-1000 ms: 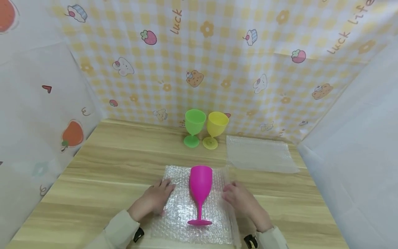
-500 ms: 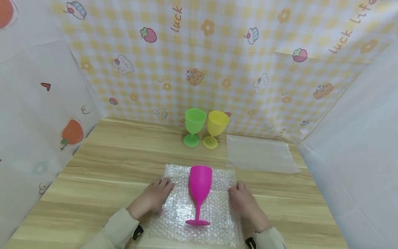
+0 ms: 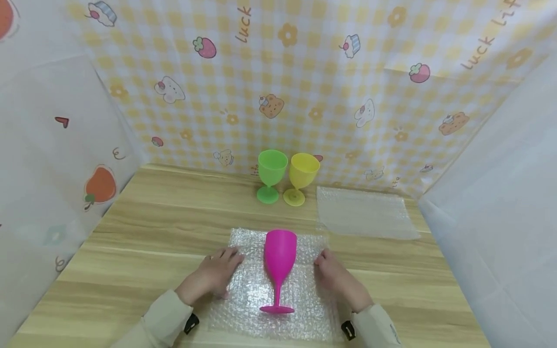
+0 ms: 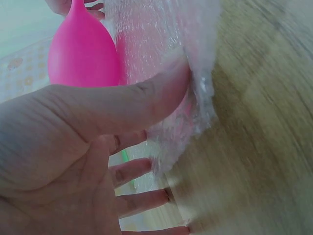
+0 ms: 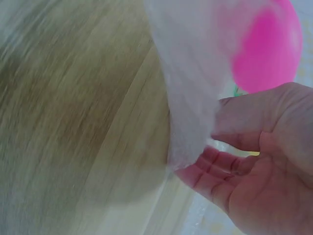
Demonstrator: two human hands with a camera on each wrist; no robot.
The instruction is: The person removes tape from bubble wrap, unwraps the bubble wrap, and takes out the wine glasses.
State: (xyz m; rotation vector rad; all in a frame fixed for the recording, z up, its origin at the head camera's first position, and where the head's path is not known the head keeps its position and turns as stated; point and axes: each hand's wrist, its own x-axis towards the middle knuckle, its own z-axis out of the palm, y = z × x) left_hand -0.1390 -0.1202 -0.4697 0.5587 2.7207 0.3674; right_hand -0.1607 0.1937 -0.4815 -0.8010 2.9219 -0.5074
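A bright pink goblet lies on its side on a sheet of bubble wrap, its base toward the person. At the sheet's left edge, my left hand rests with fingers spread. The left wrist view has its thumb lying on the bubble wrap and the other fingers straight. My right hand pinches the sheet's right edge. In the right wrist view that edge of the bubble wrap rises off the table between thumb and curled fingers.
Behind the sheet, a green goblet and a yellow goblet stand upright side by side. Another sheet of bubble wrap lies flat at the back right. A checked cloth hangs at the table's back edge, with pale cloth at both sides.
My right hand has moved right with the sheet's edge, spreading it outward, then slightly back left. The pink goblet's base has shifted a little left. My left hand has stayed nearly still.
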